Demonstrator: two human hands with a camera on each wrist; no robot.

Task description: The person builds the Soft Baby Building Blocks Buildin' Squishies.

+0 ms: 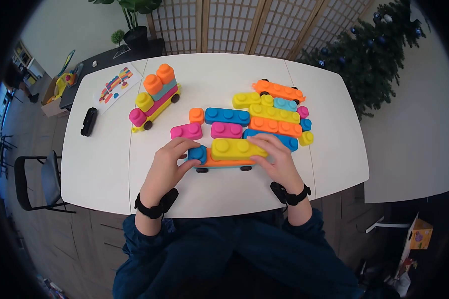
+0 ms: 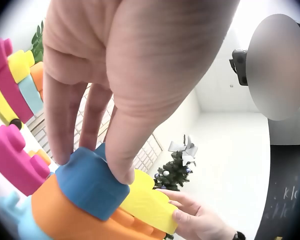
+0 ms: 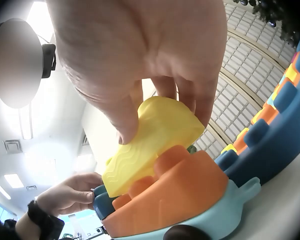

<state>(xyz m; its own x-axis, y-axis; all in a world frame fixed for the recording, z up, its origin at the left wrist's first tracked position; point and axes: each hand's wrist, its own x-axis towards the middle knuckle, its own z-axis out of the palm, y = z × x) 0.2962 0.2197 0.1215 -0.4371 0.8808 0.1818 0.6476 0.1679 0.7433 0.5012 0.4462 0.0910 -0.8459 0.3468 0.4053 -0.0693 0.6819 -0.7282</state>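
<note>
My left hand (image 1: 165, 165) pinches a small blue block (image 2: 87, 182) between thumb and fingers, at the left end of a long orange block (image 3: 172, 197). That orange block sits on a light-blue wheeled base (image 3: 227, 207) with black wheels. With my right hand (image 1: 280, 163) I grip a long yellow block (image 1: 238, 149) by its right end, thumb on the near side and fingers on the far side. In the right wrist view the yellow block tilts over the orange studs, its far end lower and close beside the blue block.
Behind the hands lie loose blocks: pink (image 1: 226, 130), blue (image 1: 227, 116), orange (image 1: 196, 115) and several more. A built block car (image 1: 157, 97) stands at left, near a picture sheet (image 1: 117, 85) and a black case (image 1: 89, 122). An orange wheeled base (image 1: 280, 91) lies at back right.
</note>
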